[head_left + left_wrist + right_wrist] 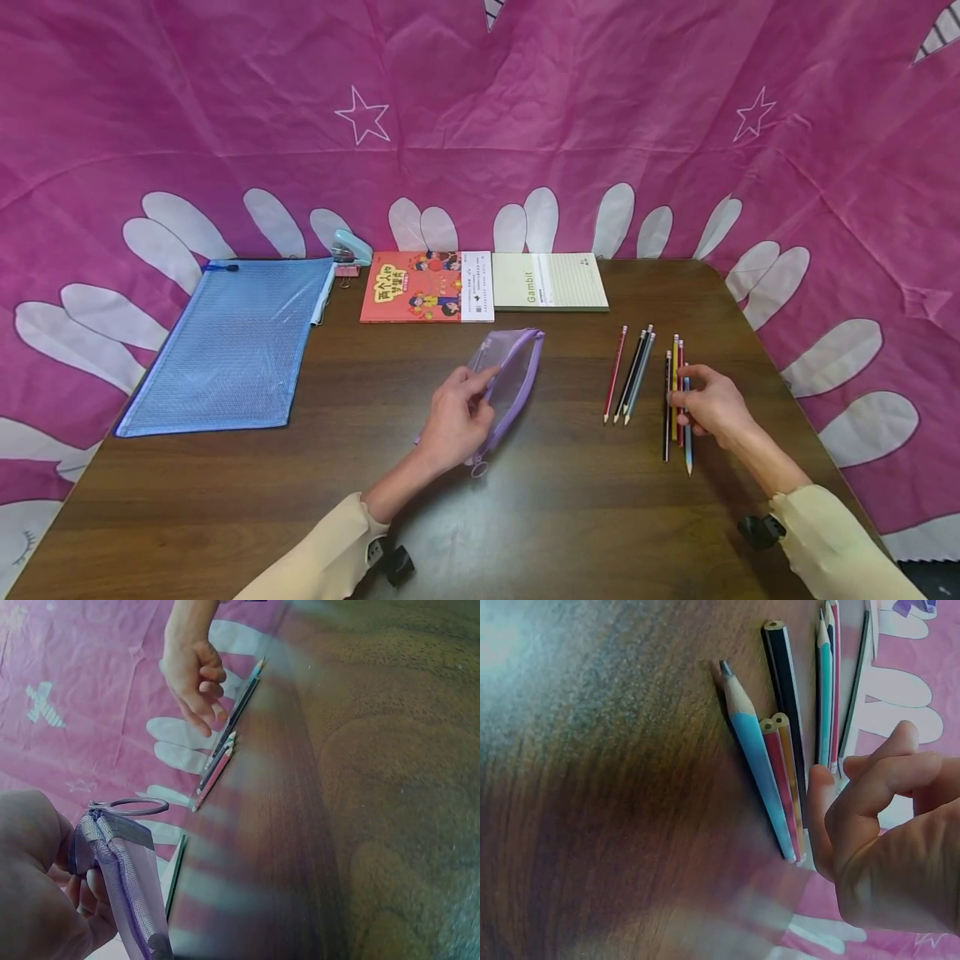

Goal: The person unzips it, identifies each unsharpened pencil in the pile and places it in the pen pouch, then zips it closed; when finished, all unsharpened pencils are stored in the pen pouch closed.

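My left hand (456, 421) grips a purple zip pencil pouch (519, 385) by its side. The pouch has sheer sides, and a ring hangs from its zip (127, 877) near the left hand. Over at the right, my right hand (712, 406) hovers above several pencils, its fingers bent and apart from them in the right wrist view. That group holds a black pencil (784, 682), a light blue pencil (754, 757), a red one (775, 761) and a yellow one (787, 754). Left of it lie a red pencil (616, 375) and some black and blue pencils (641, 375).
A blue mesh zip folder (225, 350) lies at the left. Along the back edge are a light blue stapler (352, 246), a pink binder clip (347, 272), an orange-red book (412, 287) and a pale green notebook (551, 283). A pink cloth (480, 100) hangs behind the table.
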Motion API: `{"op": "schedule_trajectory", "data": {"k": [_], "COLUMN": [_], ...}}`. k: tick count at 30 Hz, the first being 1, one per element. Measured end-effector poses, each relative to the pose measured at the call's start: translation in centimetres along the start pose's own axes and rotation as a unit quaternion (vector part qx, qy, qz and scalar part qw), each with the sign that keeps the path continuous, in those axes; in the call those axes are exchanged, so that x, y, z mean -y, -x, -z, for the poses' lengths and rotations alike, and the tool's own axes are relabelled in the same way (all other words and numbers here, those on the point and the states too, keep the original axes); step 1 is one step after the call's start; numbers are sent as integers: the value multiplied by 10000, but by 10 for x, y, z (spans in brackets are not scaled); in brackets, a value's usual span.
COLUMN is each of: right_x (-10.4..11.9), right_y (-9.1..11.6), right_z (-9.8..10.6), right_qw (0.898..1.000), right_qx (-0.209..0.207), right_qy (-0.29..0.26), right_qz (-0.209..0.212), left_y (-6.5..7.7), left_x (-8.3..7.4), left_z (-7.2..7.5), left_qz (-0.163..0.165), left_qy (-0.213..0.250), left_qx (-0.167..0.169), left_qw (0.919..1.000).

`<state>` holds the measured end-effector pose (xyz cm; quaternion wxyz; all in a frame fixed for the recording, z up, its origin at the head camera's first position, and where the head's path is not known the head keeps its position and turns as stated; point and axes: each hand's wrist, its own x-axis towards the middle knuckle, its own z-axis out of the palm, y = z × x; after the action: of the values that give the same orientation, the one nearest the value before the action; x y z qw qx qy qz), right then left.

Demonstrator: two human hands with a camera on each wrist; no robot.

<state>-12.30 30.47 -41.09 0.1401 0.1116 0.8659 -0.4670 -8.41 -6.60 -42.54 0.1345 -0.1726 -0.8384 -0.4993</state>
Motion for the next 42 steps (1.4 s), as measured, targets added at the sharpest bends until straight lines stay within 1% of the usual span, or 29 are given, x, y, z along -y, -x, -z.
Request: {"op": "schedule_trajectory", "data": {"k": [10, 19, 24, 33, 37, 42], "right_x": [-1, -3, -3, -2, -1, 4], "right_y": [1, -2, -2, -6, -8, -8], "right_z": [-1, -6, -8, -13, -16, -19], "right_qw": [9996, 9955, 9902, 9759, 9710, 9700], "right_qx": [99, -112, -199, -428, -459, -455], "right_qy": [282, 821, 1194, 1904, 2140, 2299], "right_qz": [17, 462, 692, 978, 961, 641], "left_y": [0, 1, 2, 2, 2, 2], "left_x": [1, 1, 0, 0, 0, 0], "left_z": [-1, -1, -1, -2, -2, -2], "left_qz": [-66, -79, -58, -38, -31, -40], "left_qy": [-46, 21, 48, 35, 54, 67], "left_qx": [-24, -12, 7, 1, 11, 21], "left_qw": [10000, 10000, 10000, 10000, 10000, 10000]}}
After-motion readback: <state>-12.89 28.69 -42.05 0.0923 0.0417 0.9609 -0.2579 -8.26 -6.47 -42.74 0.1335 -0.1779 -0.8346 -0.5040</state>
